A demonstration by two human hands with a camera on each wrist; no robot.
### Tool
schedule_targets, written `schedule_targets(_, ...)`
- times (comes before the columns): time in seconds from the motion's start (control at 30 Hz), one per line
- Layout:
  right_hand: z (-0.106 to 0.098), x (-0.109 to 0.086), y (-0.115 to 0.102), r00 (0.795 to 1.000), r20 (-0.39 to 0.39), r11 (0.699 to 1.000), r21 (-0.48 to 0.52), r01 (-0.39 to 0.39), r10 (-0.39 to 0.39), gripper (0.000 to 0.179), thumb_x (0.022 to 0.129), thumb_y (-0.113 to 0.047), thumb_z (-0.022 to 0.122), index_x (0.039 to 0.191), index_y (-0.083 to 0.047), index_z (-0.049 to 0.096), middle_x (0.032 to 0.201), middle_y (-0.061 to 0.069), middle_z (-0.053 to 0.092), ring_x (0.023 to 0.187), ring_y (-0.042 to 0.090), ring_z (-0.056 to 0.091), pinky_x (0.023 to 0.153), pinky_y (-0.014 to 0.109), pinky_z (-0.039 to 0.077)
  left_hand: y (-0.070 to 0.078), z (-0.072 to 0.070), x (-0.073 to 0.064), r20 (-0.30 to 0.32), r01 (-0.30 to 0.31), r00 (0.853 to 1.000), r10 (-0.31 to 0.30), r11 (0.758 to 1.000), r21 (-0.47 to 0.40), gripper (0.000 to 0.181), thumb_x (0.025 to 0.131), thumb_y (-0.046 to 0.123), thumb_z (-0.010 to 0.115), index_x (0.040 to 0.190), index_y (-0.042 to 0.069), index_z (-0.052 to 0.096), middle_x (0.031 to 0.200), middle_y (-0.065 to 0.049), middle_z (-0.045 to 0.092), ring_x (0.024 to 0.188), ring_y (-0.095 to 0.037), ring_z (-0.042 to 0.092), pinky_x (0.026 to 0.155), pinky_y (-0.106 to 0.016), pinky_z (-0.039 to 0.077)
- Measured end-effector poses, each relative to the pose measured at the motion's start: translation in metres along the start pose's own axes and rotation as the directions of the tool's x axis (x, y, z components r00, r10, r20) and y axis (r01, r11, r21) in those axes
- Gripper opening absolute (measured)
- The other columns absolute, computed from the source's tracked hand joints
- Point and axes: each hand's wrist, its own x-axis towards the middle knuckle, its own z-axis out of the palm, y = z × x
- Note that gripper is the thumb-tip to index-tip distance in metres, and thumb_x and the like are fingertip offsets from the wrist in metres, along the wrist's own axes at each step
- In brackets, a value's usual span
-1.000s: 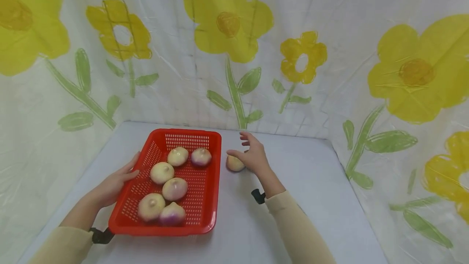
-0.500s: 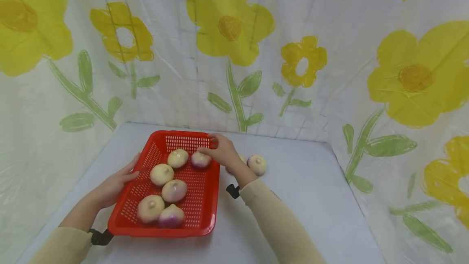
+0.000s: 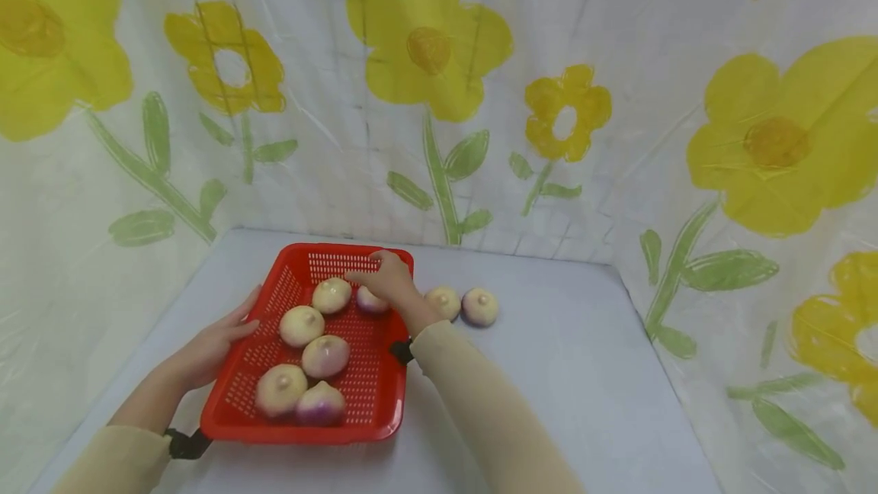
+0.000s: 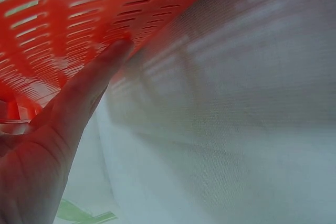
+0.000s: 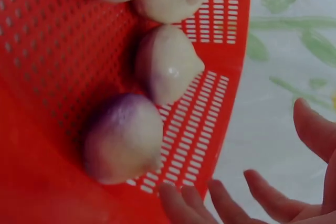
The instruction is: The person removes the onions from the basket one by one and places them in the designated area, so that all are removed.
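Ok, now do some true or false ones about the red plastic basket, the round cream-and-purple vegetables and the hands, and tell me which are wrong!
1. The left hand touches the red plastic basket. True.
2. Two round cream-and-purple vegetables lie on the pale table, outside the basket. True.
3. Only three vegetables are inside the basket. False: six are.
4. The right hand is squeezing a vegetable. False: the right hand has its fingers apart, holding nothing.
5. The backdrop's painted flowers are blue. False: the flowers are yellow.
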Motion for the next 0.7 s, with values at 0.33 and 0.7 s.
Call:
schedule_targets(0.33,0.035,0.011,-0.01,0.993,-0.049,0.983,-0.145,-0.112,0.106,0.069,0.081,-0.037,0.082,0.137,-0.007,0.056,0.132,0.01,0.063,0.128,0.029,0.054,0.113,0.045,0.042,0.0,-0.001,0.0,0.014,0.025,1.0,-0.025,0.999,-0.031,0.066,0.111,0.032,0.032,0.158,0.04,-0.014,0.169,-0.016,-0.014,0.147,-0.046,0.029,0.102,-0.045,0.053)
schedule_targets(0.7,0.039,0.016,0.002,0.966,-0.07,0.937,-0.233,-0.259,0.25,0.061,0.082,-0.018,0.079,0.134,-0.003,0.051,0.118,0.016,0.062,0.111,0.03,0.057,0.102,0.045,0.051,0.001,0.0,0.0,0.014,0.038,0.999,-0.038,0.999,-0.018,0.066,0.111,0.03,0.032,0.158,0.04,-0.013,0.169,-0.015,-0.013,0.146,-0.041,0.034,0.102,-0.043,0.053)
